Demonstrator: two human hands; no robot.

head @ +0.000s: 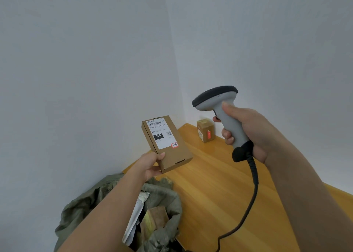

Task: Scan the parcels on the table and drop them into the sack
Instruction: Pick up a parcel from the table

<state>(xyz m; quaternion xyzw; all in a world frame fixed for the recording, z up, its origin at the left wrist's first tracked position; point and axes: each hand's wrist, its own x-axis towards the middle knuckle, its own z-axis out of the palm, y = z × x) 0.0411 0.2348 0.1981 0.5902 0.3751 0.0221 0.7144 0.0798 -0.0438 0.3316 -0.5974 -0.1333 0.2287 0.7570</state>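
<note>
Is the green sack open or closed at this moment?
Open: the sack gapes at its mouth, showing parcels inside.

Plain grey walls (95, 60), meeting at a corner

Two cardboard parcels (168, 146) (206, 130), one scanner (223, 114), one sack (164, 200)

matt cardboard parcel (168, 146), glossy wood table (219, 175)
</note>
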